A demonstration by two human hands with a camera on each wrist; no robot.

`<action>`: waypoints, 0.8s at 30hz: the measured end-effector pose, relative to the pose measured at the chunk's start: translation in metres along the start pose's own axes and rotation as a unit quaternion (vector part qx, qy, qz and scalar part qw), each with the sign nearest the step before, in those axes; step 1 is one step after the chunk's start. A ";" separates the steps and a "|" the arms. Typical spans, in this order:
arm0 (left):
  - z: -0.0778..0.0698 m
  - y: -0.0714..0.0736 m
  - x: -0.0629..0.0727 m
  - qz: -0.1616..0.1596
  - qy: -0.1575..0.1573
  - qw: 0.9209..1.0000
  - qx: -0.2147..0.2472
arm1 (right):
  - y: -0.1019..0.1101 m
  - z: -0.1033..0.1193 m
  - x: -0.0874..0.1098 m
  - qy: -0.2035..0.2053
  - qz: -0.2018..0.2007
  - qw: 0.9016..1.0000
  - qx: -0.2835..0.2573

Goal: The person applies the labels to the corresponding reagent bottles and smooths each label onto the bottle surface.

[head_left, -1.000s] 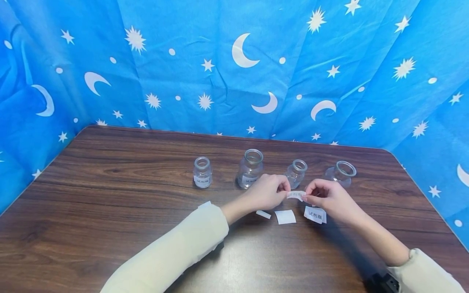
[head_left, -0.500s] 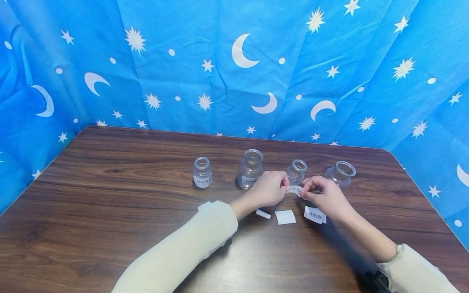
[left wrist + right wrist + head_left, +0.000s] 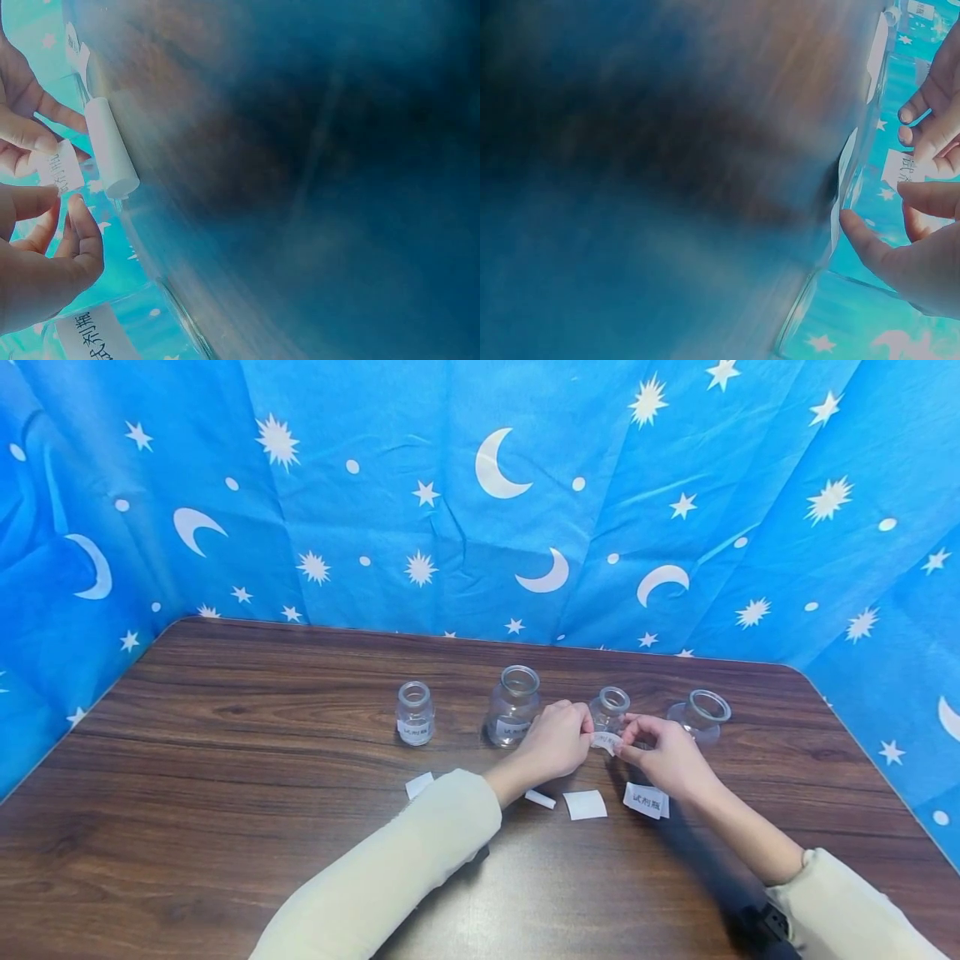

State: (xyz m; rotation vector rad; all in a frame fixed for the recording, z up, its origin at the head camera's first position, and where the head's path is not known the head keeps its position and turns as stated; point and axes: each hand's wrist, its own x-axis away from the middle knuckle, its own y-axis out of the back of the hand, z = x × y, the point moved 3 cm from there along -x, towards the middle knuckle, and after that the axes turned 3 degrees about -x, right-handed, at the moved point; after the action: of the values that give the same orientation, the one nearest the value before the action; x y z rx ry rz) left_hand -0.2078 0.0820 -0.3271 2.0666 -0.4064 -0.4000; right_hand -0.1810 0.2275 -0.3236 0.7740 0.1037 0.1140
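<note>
A small white label (image 3: 604,742) with printed characters is stretched between my two hands, bowed a little. My left hand (image 3: 557,739) pinches its left end and my right hand (image 3: 663,753) its right end. In the head view the label is in front of a small clear glass jar (image 3: 609,708); whether it touches the glass I cannot tell. Both wrist views show the label (image 3: 61,169) between the fingertips of the two hands. Behind my right hand stands a wide clear jar (image 3: 701,714), partly hidden.
Two glass jars with labels stand to the left, a small one (image 3: 416,714) and a larger one (image 3: 513,706). Nearer me lie a stack of printed labels (image 3: 645,801), a blank white paper (image 3: 585,805), a rolled white strip (image 3: 540,799) and another paper piece (image 3: 418,785) by my left sleeve.
Both hands have moved forward, away from me, carrying the label from in front of the small jar up close to its body. The jars and papers on the table stay put.
</note>
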 end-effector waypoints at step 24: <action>-0.001 0.000 0.000 0.000 0.004 1.000 0.009 | -0.002 -0.001 -0.003 -0.014 -0.008 1.000 -0.002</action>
State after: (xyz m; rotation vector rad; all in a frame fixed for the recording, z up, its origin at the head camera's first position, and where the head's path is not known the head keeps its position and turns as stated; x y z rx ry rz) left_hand -0.2071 0.0827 -0.3268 2.0841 -0.4075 -0.3892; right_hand -0.1838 0.2264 -0.3250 0.7708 0.0828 0.0889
